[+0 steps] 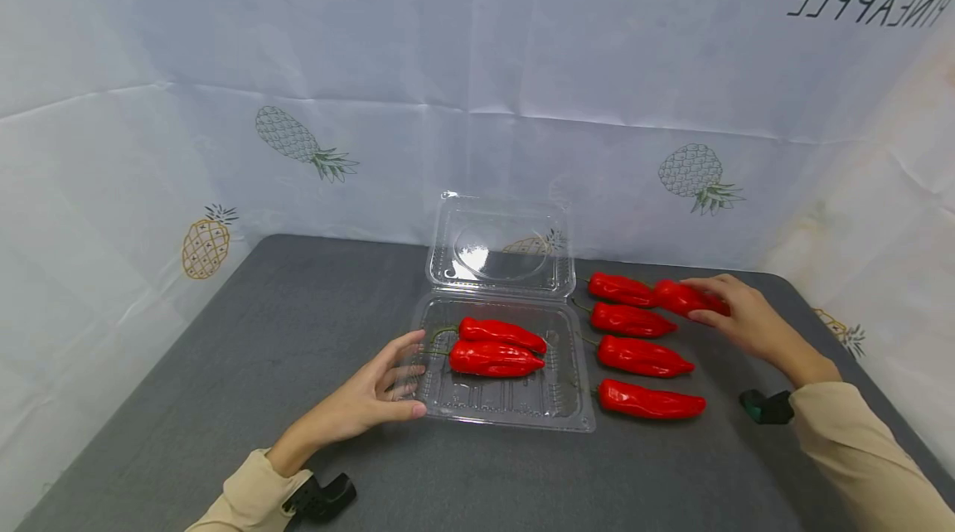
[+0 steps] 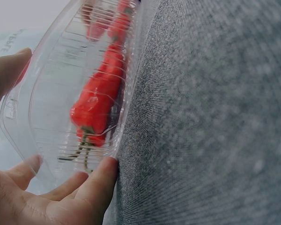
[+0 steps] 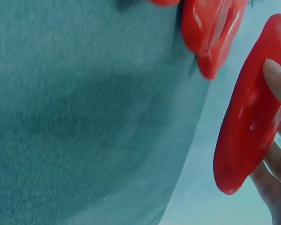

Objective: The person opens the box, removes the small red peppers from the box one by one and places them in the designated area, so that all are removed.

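My right hand (image 1: 734,316) holds a red pepper (image 3: 250,126) between thumb and fingers, above the table at the right. Several more red peppers (image 1: 645,356) lie beside it in a column, stems toward the left. A clear plastic clamshell box (image 1: 515,412) stands open at the middle, its lid (image 1: 500,242) tipped up at the back. Two red peppers (image 1: 496,360) lie side by side in its base. At the box's left side is my left hand (image 1: 366,395), fingers spread, fingertips against the clear wall in the left wrist view.
The dark grey table (image 1: 298,333) runs back to a white curtain (image 1: 477,159) with pineapple prints. A black strap piece (image 1: 321,499) hangs at the left wrist, another (image 1: 767,406) at the right wrist.
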A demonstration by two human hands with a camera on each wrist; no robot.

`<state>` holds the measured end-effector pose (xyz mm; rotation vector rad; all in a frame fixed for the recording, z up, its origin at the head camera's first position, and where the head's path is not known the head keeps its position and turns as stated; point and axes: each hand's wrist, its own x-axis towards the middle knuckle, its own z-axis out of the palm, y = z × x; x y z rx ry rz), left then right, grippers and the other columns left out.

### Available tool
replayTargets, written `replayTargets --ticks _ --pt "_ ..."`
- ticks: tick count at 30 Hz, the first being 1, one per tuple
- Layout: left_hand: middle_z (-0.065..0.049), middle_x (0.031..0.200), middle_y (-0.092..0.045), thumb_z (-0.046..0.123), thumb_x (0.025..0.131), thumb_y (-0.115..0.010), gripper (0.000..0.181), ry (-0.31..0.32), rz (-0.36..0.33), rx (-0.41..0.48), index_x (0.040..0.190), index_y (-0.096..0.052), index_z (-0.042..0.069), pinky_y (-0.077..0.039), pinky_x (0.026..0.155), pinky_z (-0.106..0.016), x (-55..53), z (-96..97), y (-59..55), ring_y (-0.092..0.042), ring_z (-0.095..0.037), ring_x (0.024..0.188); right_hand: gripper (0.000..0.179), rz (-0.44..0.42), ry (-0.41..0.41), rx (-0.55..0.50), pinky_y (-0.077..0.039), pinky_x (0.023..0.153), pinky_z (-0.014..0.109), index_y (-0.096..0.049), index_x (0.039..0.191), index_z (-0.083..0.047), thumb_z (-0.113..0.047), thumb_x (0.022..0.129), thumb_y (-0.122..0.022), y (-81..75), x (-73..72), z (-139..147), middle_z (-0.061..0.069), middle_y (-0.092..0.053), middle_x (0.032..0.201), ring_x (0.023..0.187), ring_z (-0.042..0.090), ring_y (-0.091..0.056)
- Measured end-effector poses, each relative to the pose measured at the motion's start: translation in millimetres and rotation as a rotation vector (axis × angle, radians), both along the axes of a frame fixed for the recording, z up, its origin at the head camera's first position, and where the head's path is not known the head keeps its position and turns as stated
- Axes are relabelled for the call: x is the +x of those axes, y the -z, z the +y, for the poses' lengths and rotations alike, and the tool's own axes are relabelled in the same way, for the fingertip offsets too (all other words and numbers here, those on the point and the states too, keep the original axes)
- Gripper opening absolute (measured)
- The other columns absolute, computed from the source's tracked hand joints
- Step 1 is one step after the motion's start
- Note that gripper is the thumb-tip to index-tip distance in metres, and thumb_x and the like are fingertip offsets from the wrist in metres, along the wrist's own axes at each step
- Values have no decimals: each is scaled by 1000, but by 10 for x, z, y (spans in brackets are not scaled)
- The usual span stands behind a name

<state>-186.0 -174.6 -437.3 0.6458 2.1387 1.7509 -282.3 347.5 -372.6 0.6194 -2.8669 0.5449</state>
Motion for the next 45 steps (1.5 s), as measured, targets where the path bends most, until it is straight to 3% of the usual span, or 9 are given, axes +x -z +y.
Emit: replayTargets --ticks 4,10,16,31,45 --pt "-26 161 -15 13 90 -72 90 3 6 2 158 -12 6 -40 113 -53 -2 -5 -1 -33 -51 141 50 23 2 15 -57 70 43 -58 128 4 -6 83 -77 19 -39 86 30 -60 116 97 41 -59" --pt "-25 162 -14 13 90 -73 91 2 -6 5 158 -12 8 -39 113 -52 -4 -4 -9 -32 -51 142 49 45 -3 18 -54 77 61 -58 126 7 -5 83 -77 80 -87 219 33 -60 116 100 46 -58" --pt "-26 161 -14 13 90 -72 91 7 -3 6 158 -12 7 -38 113 -55 -15 -1 -11 -32 -51 142 49 21 13 19 -51 81 66 -57 127 8 -5 84 -76 125 -144 331 35 -59 119 104 50 -56" --pt "-26 161 -14 12 90 -73 91 11 4 15 158 -12 6 -39 113 -56 -24 -2 -5 -33 -51 141 45 -36 26 113 -51 80 65 -58 122 11 -5 84 -75 209 -282 572 39 -59 115 102 55 -57" --pt "-27 161 -15 13 90 -73 91 7 -12 9 157 -12 5 -38 113 -57 -12 -3 -12 -32 -51 141 44 -93 23 136 -49 83 68 -56 123 14 0 85 -72 299 -313 658 43 -56 117 106 60 -54"
